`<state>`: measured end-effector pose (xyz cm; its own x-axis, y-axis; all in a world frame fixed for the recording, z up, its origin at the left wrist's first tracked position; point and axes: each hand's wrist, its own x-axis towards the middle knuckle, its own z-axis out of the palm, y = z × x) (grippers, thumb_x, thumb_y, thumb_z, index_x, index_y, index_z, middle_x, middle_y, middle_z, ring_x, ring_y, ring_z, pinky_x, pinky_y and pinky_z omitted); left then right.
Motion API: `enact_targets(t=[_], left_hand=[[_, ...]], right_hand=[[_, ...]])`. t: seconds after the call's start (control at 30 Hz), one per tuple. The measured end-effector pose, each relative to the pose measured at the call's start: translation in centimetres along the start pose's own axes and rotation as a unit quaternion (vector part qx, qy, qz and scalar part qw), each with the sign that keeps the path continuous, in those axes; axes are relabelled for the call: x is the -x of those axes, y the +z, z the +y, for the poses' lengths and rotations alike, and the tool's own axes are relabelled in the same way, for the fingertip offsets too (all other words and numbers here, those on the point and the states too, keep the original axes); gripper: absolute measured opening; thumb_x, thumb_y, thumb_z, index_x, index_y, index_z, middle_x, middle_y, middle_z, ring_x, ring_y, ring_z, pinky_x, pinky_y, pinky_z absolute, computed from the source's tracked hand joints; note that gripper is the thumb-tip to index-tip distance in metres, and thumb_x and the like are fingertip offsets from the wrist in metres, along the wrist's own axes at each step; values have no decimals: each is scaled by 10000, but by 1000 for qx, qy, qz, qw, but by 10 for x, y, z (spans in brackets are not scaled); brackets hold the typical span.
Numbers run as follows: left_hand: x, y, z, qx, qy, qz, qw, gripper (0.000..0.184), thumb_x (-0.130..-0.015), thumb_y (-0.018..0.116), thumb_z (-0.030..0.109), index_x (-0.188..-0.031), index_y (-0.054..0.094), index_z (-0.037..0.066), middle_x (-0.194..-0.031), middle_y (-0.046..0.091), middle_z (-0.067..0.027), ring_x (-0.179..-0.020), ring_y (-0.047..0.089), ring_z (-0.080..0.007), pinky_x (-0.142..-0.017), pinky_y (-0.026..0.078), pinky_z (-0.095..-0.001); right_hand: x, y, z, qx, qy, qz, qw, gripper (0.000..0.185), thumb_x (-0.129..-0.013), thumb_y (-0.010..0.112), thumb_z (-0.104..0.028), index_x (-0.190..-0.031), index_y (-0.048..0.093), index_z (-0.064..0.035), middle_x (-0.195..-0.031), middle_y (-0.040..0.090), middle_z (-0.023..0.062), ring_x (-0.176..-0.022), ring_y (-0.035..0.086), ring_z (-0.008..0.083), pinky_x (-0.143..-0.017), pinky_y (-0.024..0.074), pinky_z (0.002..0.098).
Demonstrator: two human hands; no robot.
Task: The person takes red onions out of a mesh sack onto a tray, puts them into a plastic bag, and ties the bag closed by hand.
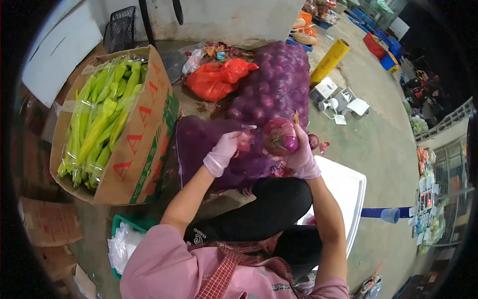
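Note:
A large red onion (280,137) with a dry stem tip is gripped in my gloved right hand (302,158), above my knee. My gloved left hand (223,151), to the left of the onion and apart from it, has its fingers closed on a reddish piece of onion skin (244,141). Beneath both hands lies a slack purple mesh bag (199,144). Behind it stands a full purple mesh sack of onions (276,74). A smaller onion (312,141) shows just beyond my right hand.
On the left stands a cardboard box (144,129) of long green peppers. A red plastic bag (219,79) sits behind the mesh bag. By my right arm is a white tub (348,184); a yellow film roll (329,62) stands beyond. A green basket (118,222) is at lower left.

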<state>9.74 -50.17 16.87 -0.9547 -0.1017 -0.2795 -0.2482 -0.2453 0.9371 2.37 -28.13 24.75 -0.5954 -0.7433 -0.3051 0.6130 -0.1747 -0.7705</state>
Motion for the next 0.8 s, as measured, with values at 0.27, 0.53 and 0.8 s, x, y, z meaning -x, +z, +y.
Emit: enact_targets(t=[0.27, 0.53, 0.8], left_hand=[[-26, -52, -39, -345, -20, 1, 938, 240, -830, 540, 177, -903, 682, -3, -871, 671, -179, -834, 628, -195, -801, 468, -333], [3, -32, 15, -113, -12, -82, 990, 251, -911, 527, 201, -948, 681, 6, -897, 684, -73, -855, 629, -148, -805, 470, -279], [59, -19, 67, -176, -32, -223, 958, 376, -924, 477, 252, -742, 656, -25, -740, 665, -107, -688, 611, -161, -695, 469, -299]], right_hand=[[27, -46, 11, -201, -53, -138, 969, 689, -887, 406, -580, -1394, 358, -117, -1379, 429, 160, -1190, 480, 396, -854, 510, 481], [93, -62, -22, -47, -183, 58, 980, 597, -906, 450, -474, -1347, 395, -74, -1283, 523, 134, -1137, 547, 291, -918, 486, 470], [256, -139, -8, 33, -243, 393, 886, 617, -861, 601, -433, -1289, 432, -23, -1182, 566, 137, -1063, 584, 210, -927, 478, 349]])
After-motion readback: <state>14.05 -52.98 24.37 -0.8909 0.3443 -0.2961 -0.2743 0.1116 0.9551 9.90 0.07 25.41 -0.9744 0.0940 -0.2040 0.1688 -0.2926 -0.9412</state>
